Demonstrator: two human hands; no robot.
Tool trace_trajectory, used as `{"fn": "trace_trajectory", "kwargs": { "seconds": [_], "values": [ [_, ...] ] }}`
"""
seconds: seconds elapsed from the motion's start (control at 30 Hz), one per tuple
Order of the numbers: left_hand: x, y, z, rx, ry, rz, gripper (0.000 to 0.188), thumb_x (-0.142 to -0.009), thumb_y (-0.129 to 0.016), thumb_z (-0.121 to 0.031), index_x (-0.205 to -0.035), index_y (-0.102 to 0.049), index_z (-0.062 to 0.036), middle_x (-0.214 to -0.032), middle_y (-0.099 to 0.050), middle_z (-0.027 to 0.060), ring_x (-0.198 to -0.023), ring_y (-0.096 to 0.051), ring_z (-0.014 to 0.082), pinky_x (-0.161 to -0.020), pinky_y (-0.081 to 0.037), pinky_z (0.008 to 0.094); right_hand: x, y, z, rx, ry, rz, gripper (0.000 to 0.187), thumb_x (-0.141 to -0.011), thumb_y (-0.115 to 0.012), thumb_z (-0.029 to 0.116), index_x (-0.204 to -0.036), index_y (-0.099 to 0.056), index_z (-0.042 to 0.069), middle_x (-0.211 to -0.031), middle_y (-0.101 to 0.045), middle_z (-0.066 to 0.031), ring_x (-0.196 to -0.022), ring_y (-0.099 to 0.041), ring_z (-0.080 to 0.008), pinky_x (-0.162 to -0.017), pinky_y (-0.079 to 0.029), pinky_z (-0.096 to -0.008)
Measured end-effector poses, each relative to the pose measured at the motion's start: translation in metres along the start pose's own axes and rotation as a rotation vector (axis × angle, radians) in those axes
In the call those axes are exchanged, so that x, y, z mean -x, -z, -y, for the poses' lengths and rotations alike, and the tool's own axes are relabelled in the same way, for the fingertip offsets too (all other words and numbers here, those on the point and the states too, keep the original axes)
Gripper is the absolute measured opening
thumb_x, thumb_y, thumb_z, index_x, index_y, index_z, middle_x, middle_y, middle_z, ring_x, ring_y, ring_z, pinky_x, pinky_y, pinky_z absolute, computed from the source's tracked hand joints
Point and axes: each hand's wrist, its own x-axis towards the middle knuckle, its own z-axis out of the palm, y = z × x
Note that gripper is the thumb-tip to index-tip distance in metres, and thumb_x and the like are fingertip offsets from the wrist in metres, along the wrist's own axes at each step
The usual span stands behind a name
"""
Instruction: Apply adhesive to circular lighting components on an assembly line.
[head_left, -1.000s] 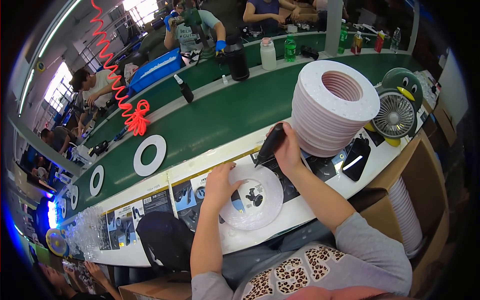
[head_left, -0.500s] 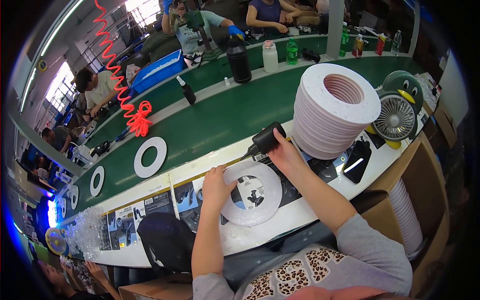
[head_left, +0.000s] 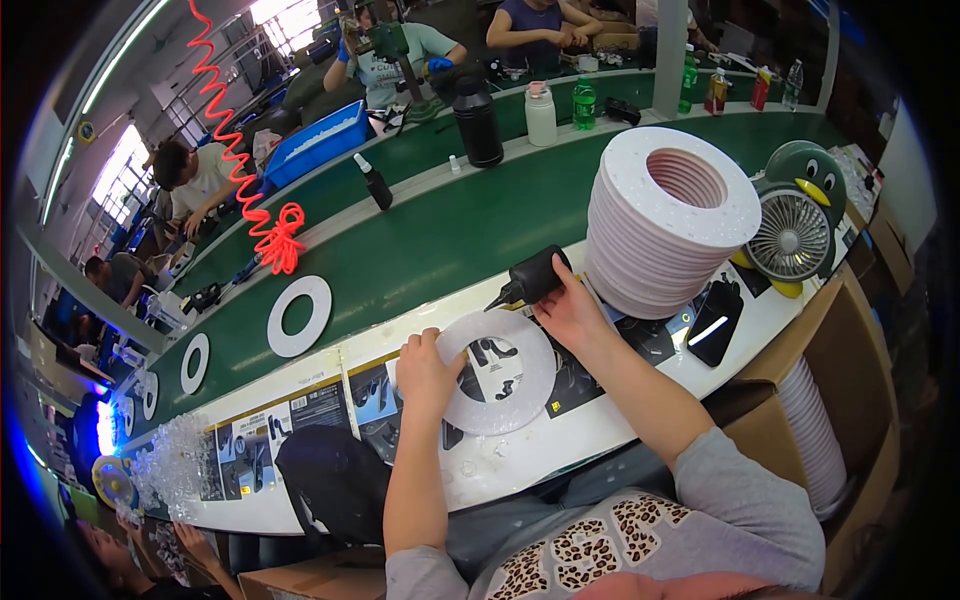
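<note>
A flat white ring [head_left: 541,385] lies over the printed sheets at the bench's near side. Its left rim is pinched by my left hand [head_left: 428,372], thumb on the inner edge. Wrapped in my right hand [head_left: 575,312] is a black squeeze bottle [head_left: 538,277], tilted with its thin nozzle pointing down and left. The nozzle tip is close to the ring's far rim; whether they touch I cannot tell. To the right of the bottle rises a tall stack of white rings [head_left: 665,235].
Several loose rings [head_left: 300,316] lie along the green belt [head_left: 430,240] to the left. A phone [head_left: 714,322] and a penguin-shaped fan [head_left: 790,235] sit at right, above a cardboard box [head_left: 840,370]. Clear plastic pieces [head_left: 175,465] are heaped at left. Co-workers sit across the belt.
The ring under my left hand has shifted slightly away from me and left, along with that hand. The bottle's nozzle has moved up a little. Across the belt, a co-worker's gloved hands have come down.
</note>
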Motion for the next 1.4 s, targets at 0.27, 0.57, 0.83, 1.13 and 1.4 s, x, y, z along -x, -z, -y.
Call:
{"fn": "trace_trajectory", "kwargs": {
  "seconds": [0.27, 0.57, 0.83, 1.13, 1.4],
  "values": [
    [-0.001, -0.002, 0.003, 0.011, -0.02, -0.01, 0.051, -0.073, -0.081, -0.026, -0.115, -0.063, -0.0023, -0.105, -0.064, 0.0171, -0.101, -0.06, 0.0346, -0.086, -0.05, 0.0422, 0.01, -0.007, 0.002, 0.097, -0.077, -0.004, 0.034, -0.088, -0.073, 0.041, -0.108, -0.061, 0.016, -0.098, -0.064, 0.0028, -0.093, -0.06, -0.0084, -0.08, -0.047, -0.0224],
    [-0.003, -0.016, -0.003, 0.129, -0.124, -0.013, 0.05, -0.071, -0.081, -0.022, -0.113, -0.064, -0.0012, -0.102, -0.063, 0.0181, -0.098, -0.061, 0.0351, -0.087, -0.049, 0.042, 0.014, -0.009, 0.002, 0.068, -0.022, 0.019, 0.025, -0.087, -0.076, 0.029, -0.102, -0.062, 0.014, -0.094, -0.065, 0.0011, -0.082, -0.062, -0.0096, -0.066, -0.049, -0.0206],
    [-0.002, -0.022, -0.009, 0.167, -0.261, 0.0, 0.056, -0.069, -0.082, -0.028, -0.116, -0.062, -0.0026, -0.103, -0.063, 0.0175, -0.1, -0.06, 0.0347, -0.088, -0.048, 0.0439, 0.008, -0.01, -0.005, 0.09, 0.17, 0.154, 0.031, -0.087, -0.073, 0.025, -0.112, -0.065, 0.009, -0.103, -0.065, -0.004, -0.094, -0.065, -0.0154, -0.08, -0.054, -0.0293],
    [0.006, -0.014, -0.003, 0.046, -0.126, 0.097, 0.055, -0.069, -0.082, -0.033, -0.111, -0.063, -0.0017, -0.107, -0.06, 0.0167, -0.103, -0.059, 0.0344, -0.087, -0.05, 0.0437, 0.011, -0.006, -0.003, 0.11, 0.062, 0.178, 0.026, -0.09, -0.067, 0.024, -0.113, -0.062, 0.013, -0.101, -0.065, -0.0008, -0.091, -0.064, -0.0122, -0.071, -0.053, -0.0247],
    [0.005, -0.016, -0.014, 0.114, -0.097, 0.086, 0.053, -0.07, -0.082, -0.031, -0.11, -0.064, -0.0015, -0.108, -0.06, 0.0169, -0.102, -0.06, 0.0353, -0.088, -0.05, 0.0436, 0.014, -0.006, 0.004, 0.415, 0.251, 0.188, 0.043, -0.094, -0.059, 0.036, -0.13, -0.057, 0.014, -0.106, -0.062, -0.0028, -0.096, -0.064, -0.014, -0.08, -0.054, -0.029]
  ]
}}
